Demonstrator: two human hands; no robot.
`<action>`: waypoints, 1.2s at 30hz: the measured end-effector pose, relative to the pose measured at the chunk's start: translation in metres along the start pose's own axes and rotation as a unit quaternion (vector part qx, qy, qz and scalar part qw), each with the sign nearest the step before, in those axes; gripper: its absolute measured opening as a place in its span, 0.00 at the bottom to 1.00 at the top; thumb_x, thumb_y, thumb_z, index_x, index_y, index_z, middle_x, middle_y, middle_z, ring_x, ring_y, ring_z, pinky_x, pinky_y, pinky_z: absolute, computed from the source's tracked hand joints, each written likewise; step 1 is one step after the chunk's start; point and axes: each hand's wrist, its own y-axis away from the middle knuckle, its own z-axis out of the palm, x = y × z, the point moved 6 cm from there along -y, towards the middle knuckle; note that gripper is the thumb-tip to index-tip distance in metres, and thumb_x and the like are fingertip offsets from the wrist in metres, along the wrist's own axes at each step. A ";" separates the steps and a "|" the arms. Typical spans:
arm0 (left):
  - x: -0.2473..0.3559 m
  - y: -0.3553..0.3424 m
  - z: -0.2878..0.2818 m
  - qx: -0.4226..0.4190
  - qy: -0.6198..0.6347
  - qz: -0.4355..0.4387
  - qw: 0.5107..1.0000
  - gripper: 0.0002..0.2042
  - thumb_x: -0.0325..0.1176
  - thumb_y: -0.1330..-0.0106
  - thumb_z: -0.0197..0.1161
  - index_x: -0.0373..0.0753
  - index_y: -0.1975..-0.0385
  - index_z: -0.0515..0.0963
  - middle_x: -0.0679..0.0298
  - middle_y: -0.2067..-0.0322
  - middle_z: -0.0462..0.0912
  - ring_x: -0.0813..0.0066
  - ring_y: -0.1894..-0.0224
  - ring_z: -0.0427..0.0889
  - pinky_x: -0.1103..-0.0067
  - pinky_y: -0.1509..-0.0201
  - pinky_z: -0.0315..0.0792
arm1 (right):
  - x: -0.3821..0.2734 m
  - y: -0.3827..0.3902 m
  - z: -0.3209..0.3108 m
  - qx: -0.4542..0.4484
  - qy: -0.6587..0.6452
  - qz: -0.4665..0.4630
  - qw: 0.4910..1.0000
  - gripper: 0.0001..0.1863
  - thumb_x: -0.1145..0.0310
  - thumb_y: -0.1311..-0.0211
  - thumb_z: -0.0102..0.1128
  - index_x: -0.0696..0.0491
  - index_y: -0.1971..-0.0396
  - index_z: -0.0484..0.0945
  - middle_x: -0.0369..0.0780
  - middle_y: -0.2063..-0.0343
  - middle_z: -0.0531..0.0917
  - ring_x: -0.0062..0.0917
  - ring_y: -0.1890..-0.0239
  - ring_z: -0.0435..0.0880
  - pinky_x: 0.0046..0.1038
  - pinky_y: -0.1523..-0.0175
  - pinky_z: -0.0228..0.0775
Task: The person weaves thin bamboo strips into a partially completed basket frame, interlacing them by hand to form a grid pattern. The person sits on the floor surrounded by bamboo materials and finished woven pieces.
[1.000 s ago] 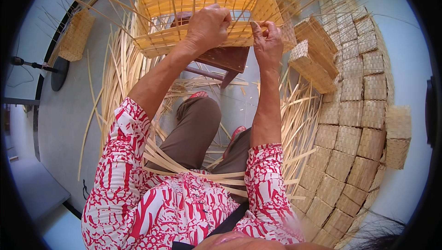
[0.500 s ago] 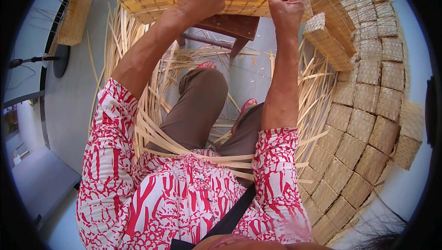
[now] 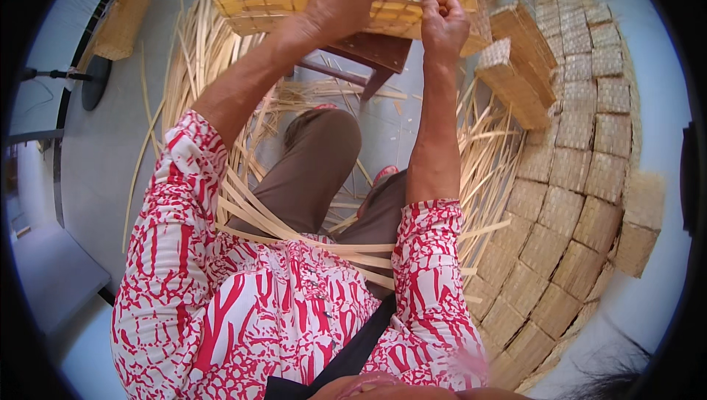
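Observation:
An open, half-woven yellow basket with upright strips stands at the far side, above a dark brown wooden stool. My left hand is closed at its near wall, fingers curled over the strips; what lies inside the grip is mostly hidden. Slightly farther right, my right hand pinches a thin bamboo strip at the top of the same wall, thumb uppermost. Long pale bamboo strips lie across my lap, between my arms.
Loose bamboo strips cover the floor left of my legs, with more strips on the right. Finished woven boxes stand at right, beside a broad bank of stacked woven pieces. Another basket stands far left.
The hands have come closer together along the basket's near wall, my right hand shifting left. The whole view has also turned a little.

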 end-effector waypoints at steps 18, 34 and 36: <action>-0.165 0.120 -0.021 0.262 0.420 -0.301 0.815 0.34 0.52 0.28 0.65 0.32 0.33 0.65 0.56 0.42 0.77 0.73 0.41 0.75 0.76 0.36 0.70 | -0.006 0.037 -0.015 -0.089 -0.081 0.169 0.978 0.11 0.58 0.29 0.67 0.50 0.65 0.78 0.35 0.80 0.83 0.15 0.84 0.77 0.17 0.77 0.70; -0.202 0.092 0.003 0.313 0.282 -0.273 0.865 0.25 0.38 0.21 0.46 0.28 0.30 0.64 0.49 0.36 0.74 0.59 0.33 0.71 0.69 0.27 0.60 | -0.013 0.040 -0.011 -0.056 -0.108 0.196 0.973 0.08 0.62 0.30 0.68 0.51 0.62 0.81 0.37 0.77 0.87 0.17 0.81 0.82 0.17 0.76 0.73; -0.208 0.091 0.005 0.281 0.387 -0.274 0.835 0.30 0.48 0.22 0.53 0.29 0.31 0.64 0.51 0.41 0.77 0.61 0.38 0.75 0.69 0.32 0.66 | -0.008 0.038 -0.012 -0.070 -0.096 0.180 0.977 0.12 0.62 0.28 0.66 0.52 0.52 0.81 0.40 0.73 0.88 0.17 0.78 0.83 0.19 0.72 0.75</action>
